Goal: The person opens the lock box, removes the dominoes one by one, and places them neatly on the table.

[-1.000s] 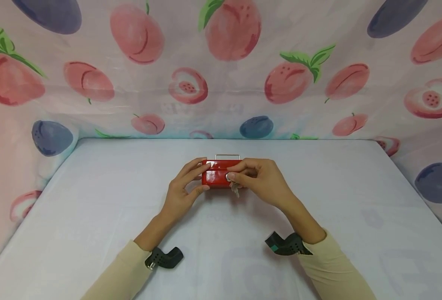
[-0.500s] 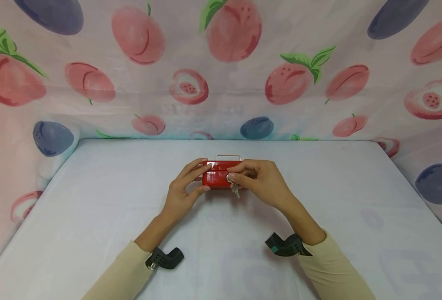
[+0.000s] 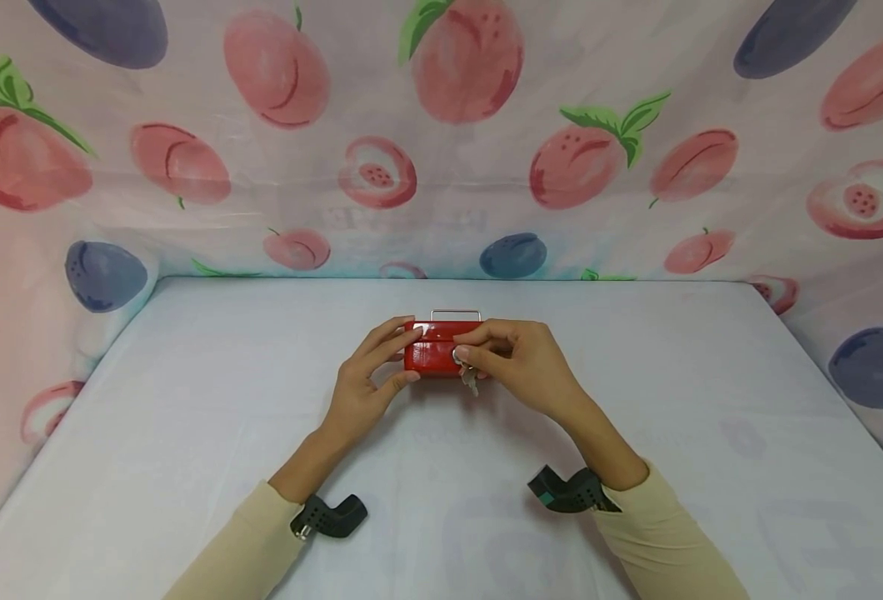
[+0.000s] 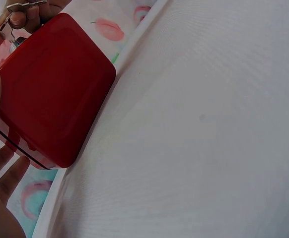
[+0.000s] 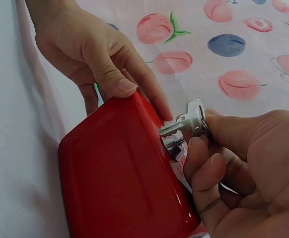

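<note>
A small red metal cash box (image 3: 434, 358) with a wire handle on its lid is in the middle of the head view, its lid down. My left hand (image 3: 359, 392) holds its left end, thumb at the lower front edge and fingers over the top. With thumb and fingers, my right hand (image 3: 535, 362) pinches a key at the round silver lock (image 5: 173, 148) on the box's front. A second key (image 5: 177, 126) dangles from the same ring. The pinched key is mostly hidden by the fingers. In the left wrist view the box's red underside (image 4: 55, 89) shows.
A white cloth (image 3: 441, 500) covers the table. Behind it hangs a pink curtain (image 3: 456, 183) printed with peaches and blue fruit. Black wrist cameras (image 3: 329, 517) sit on both forearms, at the cuffs of beige sleeves (image 3: 239, 546).
Almost nothing moves: both hands keep their hold on the box and the key, and the right wrist shifts only very slightly to the left.
</note>
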The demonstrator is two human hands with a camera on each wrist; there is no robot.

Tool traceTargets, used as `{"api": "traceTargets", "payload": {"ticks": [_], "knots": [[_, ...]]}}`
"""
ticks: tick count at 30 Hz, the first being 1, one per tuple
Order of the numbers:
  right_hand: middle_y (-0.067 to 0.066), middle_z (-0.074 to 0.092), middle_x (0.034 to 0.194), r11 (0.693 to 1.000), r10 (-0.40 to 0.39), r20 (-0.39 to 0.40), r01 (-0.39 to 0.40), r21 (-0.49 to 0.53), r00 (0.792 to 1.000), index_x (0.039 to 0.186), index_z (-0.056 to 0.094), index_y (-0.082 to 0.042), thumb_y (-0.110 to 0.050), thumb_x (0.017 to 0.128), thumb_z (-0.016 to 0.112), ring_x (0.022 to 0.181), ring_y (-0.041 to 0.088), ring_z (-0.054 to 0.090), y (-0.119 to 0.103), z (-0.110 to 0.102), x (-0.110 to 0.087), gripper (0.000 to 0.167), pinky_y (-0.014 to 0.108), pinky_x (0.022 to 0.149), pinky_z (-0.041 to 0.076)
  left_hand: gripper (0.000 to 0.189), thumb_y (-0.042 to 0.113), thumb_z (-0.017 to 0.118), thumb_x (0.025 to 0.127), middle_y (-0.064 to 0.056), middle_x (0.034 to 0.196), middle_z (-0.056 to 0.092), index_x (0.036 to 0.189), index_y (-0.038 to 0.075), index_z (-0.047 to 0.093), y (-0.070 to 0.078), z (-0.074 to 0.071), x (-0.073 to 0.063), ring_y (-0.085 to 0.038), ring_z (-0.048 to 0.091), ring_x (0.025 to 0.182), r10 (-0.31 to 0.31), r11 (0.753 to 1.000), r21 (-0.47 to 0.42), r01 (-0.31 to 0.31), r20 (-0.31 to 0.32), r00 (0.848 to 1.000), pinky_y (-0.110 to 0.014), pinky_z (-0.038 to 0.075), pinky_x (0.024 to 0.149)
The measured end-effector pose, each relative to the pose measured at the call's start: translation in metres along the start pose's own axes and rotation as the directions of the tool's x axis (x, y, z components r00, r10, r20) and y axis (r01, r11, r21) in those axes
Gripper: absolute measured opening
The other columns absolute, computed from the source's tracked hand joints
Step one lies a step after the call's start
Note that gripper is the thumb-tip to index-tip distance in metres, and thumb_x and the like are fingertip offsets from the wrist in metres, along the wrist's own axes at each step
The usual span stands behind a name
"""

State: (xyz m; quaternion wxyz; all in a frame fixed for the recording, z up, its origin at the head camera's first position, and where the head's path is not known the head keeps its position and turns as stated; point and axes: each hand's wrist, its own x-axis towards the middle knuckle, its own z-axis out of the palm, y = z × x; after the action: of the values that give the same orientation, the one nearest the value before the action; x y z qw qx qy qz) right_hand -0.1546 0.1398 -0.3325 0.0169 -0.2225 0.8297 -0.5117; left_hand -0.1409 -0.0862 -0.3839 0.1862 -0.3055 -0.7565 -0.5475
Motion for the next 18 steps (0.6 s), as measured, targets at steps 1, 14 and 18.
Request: {"api": "traceTargets", "payload": {"ticks": [1,14,18], "knots": [[-0.002,0.068,0.073,1.0,-0.001,0.0,0.001,-0.003,1.0,0.1,0.075,-0.01,-0.019,0.087,0.071,0.067,0.023,0.066,0.0,0.0001,0.0001,0.016,0.032,0.062,0.055,0.047,-0.011,0.07,0.078,-0.025,0.134,0.047,0.123,-0.011,0.056,0.0,-0.0001,-0.0001,-0.033,0.05,0.12,-0.001,1.0,0.001,0.001,0.001,1.0,-0.046,0.051,0.087],[-0.002,0.066,0.068,1.0,0.012,-0.005,-0.012,-0.019,1.0,0.1,0.075,-0.013,-0.022,0.087,0.072,0.061,0.026,0.06,0.0009,0.0002,0.0003,0.016,0.029,0.051,0.045,0.048,-0.01,0.07,0.078,-0.024,0.134,0.048,0.123,-0.01,0.056,-0.0006,-0.0001,-0.0003,-0.032,0.05,0.12,-0.008,1.0,0.01,0.008,-0.001,1.0,-0.031,0.05,0.09],[-0.001,0.065,0.067,1.0,0.011,-0.007,-0.011,-0.024,1.0,0.1,0.076,-0.014,-0.022,0.087,0.072,0.06,0.024,0.058,0.0008,0.0003,0.0002,0.016,0.028,0.049,0.043,0.048,-0.011,0.07,0.078,-0.024,0.134,0.048,0.123,-0.01,0.056,-0.0006,-0.0002,-0.0002,-0.033,0.05,0.12,-0.002,1.0,0.001,0.002,-0.002,1.0,-0.034,0.051,0.09]]}}
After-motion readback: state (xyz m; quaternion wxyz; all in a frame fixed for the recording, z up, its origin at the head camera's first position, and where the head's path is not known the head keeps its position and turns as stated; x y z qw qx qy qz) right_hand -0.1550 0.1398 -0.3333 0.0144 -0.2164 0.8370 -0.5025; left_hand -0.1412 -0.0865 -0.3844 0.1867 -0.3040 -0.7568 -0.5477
